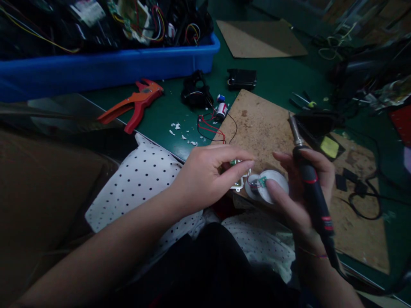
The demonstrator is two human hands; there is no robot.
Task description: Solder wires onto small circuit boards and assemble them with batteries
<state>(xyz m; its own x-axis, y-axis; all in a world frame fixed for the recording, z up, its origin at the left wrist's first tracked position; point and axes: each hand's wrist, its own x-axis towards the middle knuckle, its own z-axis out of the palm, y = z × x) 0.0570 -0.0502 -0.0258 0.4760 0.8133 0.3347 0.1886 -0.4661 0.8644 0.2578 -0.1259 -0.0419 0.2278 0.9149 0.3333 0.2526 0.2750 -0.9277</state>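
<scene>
My left hand has thumb and forefinger pinched at a small white-framed part with a bit of green circuit board; the fingers hide much of it. In my right hand is a soldering iron, its metal tip pointing up and away. The thumb of that hand also presses on a round white disc bearing a small green circuit board. Thin dark wires lie between the disc and the framed part. Both parts are over the near edge of the brown board.
A blue bin of wired black parts stands at back left. Orange-red pliers, a black housing and a wired cylindrical cell lie on the green table. Right: a yellow sponge, black pads and a cable.
</scene>
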